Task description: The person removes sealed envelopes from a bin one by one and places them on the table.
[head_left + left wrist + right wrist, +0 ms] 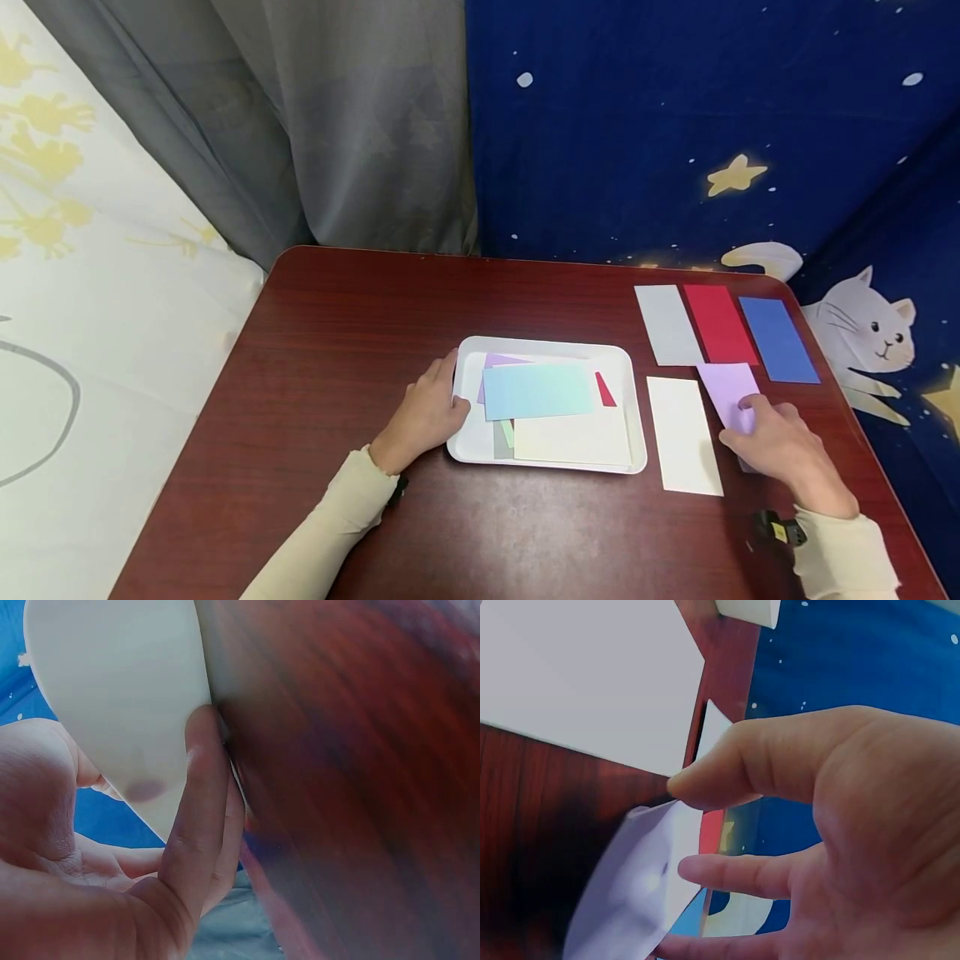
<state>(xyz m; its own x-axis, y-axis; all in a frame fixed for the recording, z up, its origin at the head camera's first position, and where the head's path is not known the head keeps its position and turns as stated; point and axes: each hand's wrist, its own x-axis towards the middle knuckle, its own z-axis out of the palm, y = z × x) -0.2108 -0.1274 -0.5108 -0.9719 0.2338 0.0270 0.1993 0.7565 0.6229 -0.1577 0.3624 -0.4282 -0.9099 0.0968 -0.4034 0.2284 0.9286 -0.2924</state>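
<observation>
A white tray (pixel 547 343) lies on the table with several loose pieces of paper in it. My left hand (pixel 423 412) grips its left end, with the thumb at the rim and the fingers along the outer side; the left wrist view shows the tray wall (pixel 127 682) between thumb and fingers. My right hand (pixel 783 442) holds a purple paper card (pixel 726 385) by its near part. In the right wrist view the card (pixel 630 877) bends, with the thumb at its edge and fingers on its face. A greyish edge peeks out below this hand, its kind unclear.
A white card (pixel 684 437) lies between tray and right hand. Behind it are a light grey card (pixel 667 325), a red card (pixel 720 323) and a blue card (pixel 780 340). Inside the tray are a light blue card (pixel 538 390), a cream card (pixel 573 440) and a small red scrap (pixel 604 390).
</observation>
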